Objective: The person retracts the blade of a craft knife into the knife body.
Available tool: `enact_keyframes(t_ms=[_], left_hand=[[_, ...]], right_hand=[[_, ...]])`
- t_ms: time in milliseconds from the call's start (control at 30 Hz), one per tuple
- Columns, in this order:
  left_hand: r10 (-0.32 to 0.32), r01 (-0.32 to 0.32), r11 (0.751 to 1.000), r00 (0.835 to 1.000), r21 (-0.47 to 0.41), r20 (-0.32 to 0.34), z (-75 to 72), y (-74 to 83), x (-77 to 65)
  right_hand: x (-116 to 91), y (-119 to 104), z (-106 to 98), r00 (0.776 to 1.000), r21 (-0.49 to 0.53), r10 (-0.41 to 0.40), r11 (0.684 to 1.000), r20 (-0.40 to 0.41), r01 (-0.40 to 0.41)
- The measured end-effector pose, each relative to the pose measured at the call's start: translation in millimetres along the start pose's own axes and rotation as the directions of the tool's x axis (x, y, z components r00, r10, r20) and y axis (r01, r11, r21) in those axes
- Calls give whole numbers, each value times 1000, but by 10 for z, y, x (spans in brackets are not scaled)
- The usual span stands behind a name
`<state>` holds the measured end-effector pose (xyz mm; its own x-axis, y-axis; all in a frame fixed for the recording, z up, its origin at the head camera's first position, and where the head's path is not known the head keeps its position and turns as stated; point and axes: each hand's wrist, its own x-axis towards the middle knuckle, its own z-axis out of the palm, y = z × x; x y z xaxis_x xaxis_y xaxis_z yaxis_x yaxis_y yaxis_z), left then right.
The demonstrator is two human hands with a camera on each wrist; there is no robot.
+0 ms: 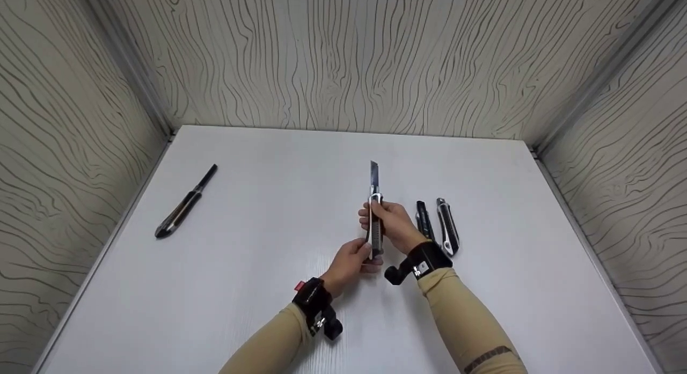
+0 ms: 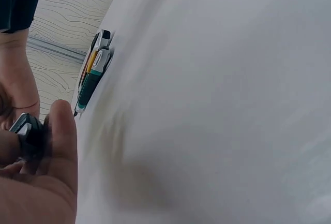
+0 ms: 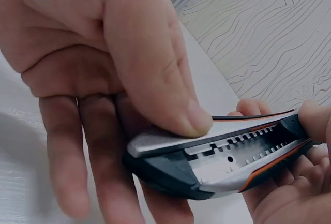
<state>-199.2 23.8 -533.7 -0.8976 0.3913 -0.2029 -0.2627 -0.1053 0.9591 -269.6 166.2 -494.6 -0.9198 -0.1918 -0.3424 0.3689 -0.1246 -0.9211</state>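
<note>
Both hands hold one utility knife [image 1: 377, 237] upright in the head view, its long blade [image 1: 374, 174] slid out and pointing to the back wall. My right hand [image 1: 396, 224] grips the front of the handle, thumb laid along it. At the rear end, my left hand [image 1: 348, 262] pinches the handle between thumb and fingers. Up close in the right wrist view, the handle [image 3: 232, 164] shows silver sides, orange lines and a toothed slider channel; its blade is out of sight there. In the left wrist view only the dark butt end [image 2: 32, 133] shows between the fingers.
Right of the hands lie a black cutter [image 1: 423, 215], partly behind the right wrist, and a silver-and-dark cutter [image 1: 448, 226]. A dark knife with a narrow black blade [image 1: 182, 210] lies at the far left. Wood-patterned walls [image 1: 343, 57] enclose the white table [image 1: 257, 213].
</note>
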Motion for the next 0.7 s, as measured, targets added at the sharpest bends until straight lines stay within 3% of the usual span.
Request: enact_keyframes(t_ms=[200, 700], left_hand=[[-21, 24, 998, 999, -58, 41, -12, -15, -11], [9, -8, 999, 1000, -54, 25, 9, 9, 23]], right_hand=[[5, 14, -7, 1000, -26, 5, 1000, 8, -5], [0, 16, 7, 1000, -35, -6, 999, -16, 5]])
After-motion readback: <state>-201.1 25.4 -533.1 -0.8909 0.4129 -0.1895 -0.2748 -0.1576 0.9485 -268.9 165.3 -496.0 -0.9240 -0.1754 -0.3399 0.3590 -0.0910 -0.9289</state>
